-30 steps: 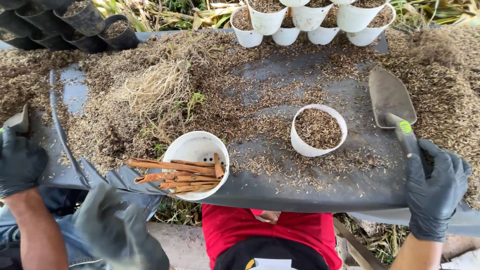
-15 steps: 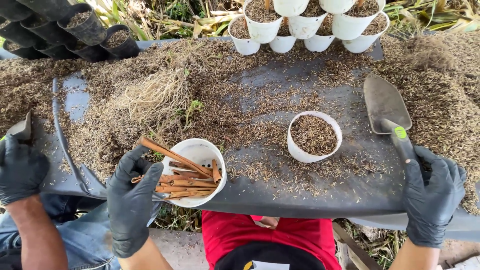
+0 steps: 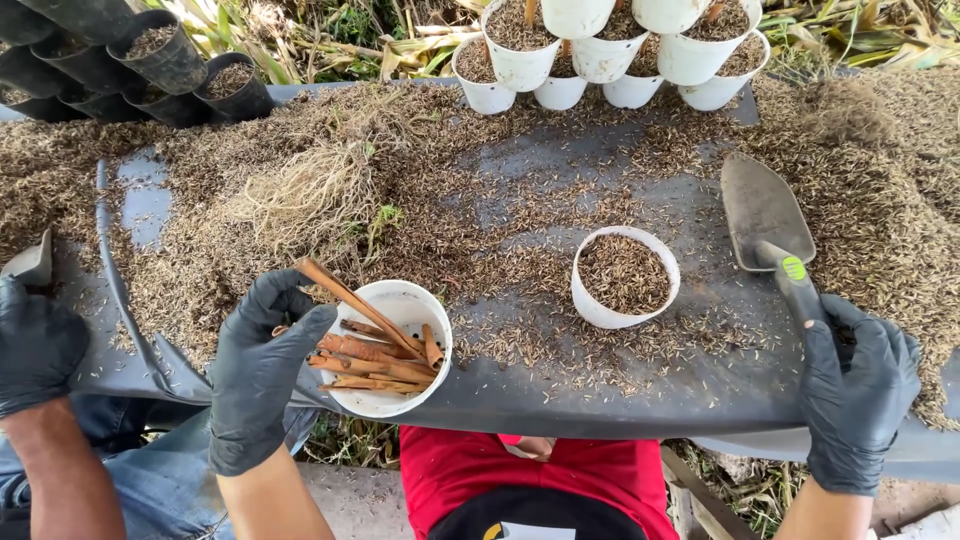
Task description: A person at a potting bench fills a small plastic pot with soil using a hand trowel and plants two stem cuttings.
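Your left hand (image 3: 262, 365) has come up since a moment ago and now pinches one brown stick (image 3: 352, 303) above the near white cup (image 3: 392, 347). Your right hand (image 3: 858, 392) stays clenched on the trowel (image 3: 768, 222); its handle is mostly hidden. A co-worker's gloved hand (image 3: 35, 342) is cut off at the left edge.

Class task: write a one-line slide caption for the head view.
Black-gloved left hand lifts a brown stick from a white pot; right hand holds a metal trowel.
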